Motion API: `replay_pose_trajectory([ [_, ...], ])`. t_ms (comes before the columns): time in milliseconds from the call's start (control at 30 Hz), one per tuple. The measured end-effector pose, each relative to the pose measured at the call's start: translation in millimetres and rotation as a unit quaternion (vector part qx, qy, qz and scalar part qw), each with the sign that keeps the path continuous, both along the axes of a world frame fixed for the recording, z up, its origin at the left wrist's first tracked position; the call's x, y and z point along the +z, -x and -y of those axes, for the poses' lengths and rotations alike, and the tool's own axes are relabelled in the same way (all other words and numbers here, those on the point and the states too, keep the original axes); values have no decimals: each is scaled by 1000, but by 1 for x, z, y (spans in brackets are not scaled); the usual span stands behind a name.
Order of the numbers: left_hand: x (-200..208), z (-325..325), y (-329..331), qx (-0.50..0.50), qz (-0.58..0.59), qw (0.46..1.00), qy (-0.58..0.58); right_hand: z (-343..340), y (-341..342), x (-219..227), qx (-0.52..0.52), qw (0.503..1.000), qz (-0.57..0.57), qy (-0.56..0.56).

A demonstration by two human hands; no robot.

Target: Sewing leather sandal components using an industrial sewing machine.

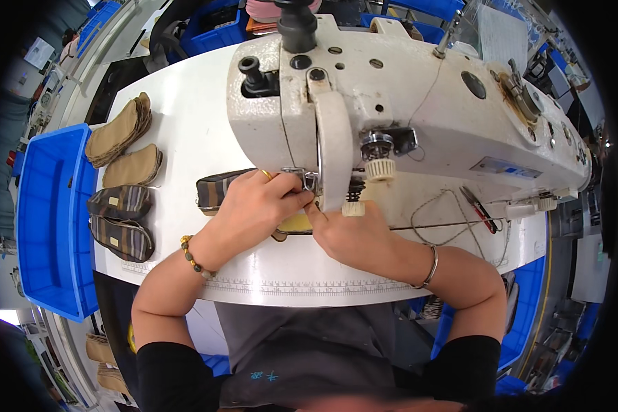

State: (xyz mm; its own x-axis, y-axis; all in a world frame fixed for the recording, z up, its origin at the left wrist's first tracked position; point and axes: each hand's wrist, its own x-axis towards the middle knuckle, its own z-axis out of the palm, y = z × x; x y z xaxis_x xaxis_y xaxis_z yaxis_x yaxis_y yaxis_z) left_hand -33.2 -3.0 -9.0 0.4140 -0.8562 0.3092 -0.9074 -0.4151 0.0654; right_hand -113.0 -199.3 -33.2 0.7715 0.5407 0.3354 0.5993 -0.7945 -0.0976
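Observation:
At the sewing machine, a dark striped fabric shoe upper lies partly under my left hand. Its fingers are bent and pinched together close to the presser foot. My right hand meets it there, thumb and forefinger closed at the work's edge. Between the two hands shows a yellowish piece with a dark edge; whether it is joined to the striped upper cannot be seen. My fingers hide most of the work near the needle.
Tan sole-shaped pieces are stacked at the left, with striped shoe uppers nearer me. A blue bin stands beyond the table's left edge. Thread snips and a loose cord lie at right. A ruler strip runs along the front.

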Motion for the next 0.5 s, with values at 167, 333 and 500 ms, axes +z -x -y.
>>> replay_pose_trajectory([
  [167, -3, -3, -5, 3, -46, 999, 5, -1, -3, -4, -8, 1000, 7, 27],
  [333, 3, -1, -5, 51, -69, 996, -23, 0, -4, -1, -10, 1000, 13, 11],
  [500, 6, 2, -3, 60, -69, 996, -18, 1, -6, -8, -21, 998, 20, 50],
])
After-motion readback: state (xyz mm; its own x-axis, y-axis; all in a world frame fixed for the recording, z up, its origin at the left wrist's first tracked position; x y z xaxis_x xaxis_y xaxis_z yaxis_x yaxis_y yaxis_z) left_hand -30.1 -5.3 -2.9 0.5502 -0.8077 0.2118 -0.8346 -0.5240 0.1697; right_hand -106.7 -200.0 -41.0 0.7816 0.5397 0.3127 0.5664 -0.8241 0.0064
